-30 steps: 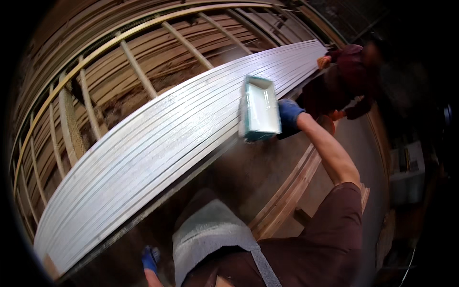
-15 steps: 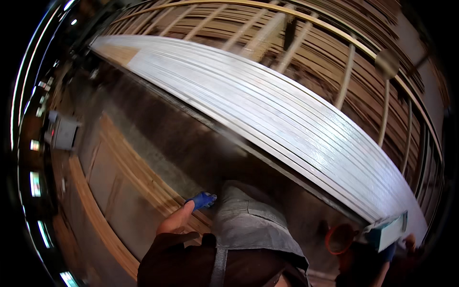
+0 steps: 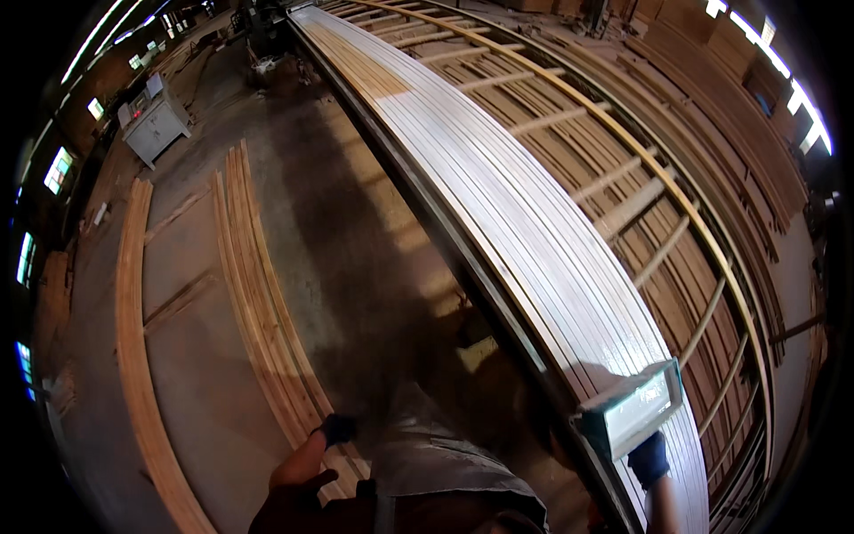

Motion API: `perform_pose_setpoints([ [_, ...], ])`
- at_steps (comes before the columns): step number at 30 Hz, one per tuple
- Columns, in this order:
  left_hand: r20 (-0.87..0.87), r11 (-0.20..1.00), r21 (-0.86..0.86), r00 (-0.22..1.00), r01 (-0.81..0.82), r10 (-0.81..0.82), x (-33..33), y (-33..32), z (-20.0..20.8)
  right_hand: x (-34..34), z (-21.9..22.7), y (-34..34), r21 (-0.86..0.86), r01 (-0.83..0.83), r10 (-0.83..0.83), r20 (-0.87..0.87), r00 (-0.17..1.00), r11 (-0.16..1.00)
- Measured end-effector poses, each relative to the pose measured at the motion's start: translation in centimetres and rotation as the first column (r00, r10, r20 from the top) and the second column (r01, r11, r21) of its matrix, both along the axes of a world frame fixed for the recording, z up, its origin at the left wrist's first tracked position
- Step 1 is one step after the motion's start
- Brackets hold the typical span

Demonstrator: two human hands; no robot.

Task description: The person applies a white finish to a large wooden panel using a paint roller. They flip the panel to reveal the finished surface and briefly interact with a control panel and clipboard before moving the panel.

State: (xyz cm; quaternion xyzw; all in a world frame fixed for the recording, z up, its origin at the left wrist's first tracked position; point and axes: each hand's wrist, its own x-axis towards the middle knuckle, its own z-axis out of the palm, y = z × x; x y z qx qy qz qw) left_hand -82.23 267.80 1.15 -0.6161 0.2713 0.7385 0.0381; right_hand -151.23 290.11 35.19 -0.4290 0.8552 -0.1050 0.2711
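My right hand (image 3: 649,459), in a dark blue glove, is closed on a rectangular teal container (image 3: 621,411) at the lower right. White coating shows inside the container. It is tilted above long boards (image 3: 534,236), most of them white and shiny; a bare wood-coloured section (image 3: 360,60) shows near their far end. How my right fingers grip the container is mostly hidden. My left hand (image 3: 337,430), gloved in dark blue, hangs low beside my grey apron (image 3: 431,463). Its fingers look curled in, and I see nothing in them.
A dark support edge (image 3: 418,191) runs along the boards' near side. Beyond them lies a slatted wooden rack (image 3: 569,116) over stacked lumber. Long planks (image 3: 258,303) lie at left on crosspieces, with another board (image 3: 133,329) farther left. A grey cabinet (image 3: 157,127) stands far left.
My view has swung, so the boards run more steeply away from me. The right hand and container now appear farther left, over the boards. The red round vessel beside them no longer shows clearly.
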Motion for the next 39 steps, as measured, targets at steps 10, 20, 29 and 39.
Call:
perform_pose_setpoints([
  [10,-0.204,0.852,0.061,0.829,-0.52,0.521,13.4,-28.8,4.3,8.5,-0.1,-45.7,-0.159,-0.115,0.137,0.136,0.981,0.981],
  [20,0.13,0.858,0.052,0.856,-0.51,0.501,13.0,-59.5,5.7,18.7,1.8,-89.8,0.122,-0.048,0.021,0.209,0.978,0.991],
  [29,0.051,0.673,0.215,0.696,-0.708,0.716,19.5,-66.9,4.9,26.7,1.9,-130.4,-0.112,-0.466,0.477,0.095,0.874,0.877],
  [39,-0.166,0.651,-0.029,0.646,-0.759,0.746,27.3,-122.3,1.4,40.7,1.2,-174.4,-0.044,-0.297,0.3,0.11,0.948,0.954],
])
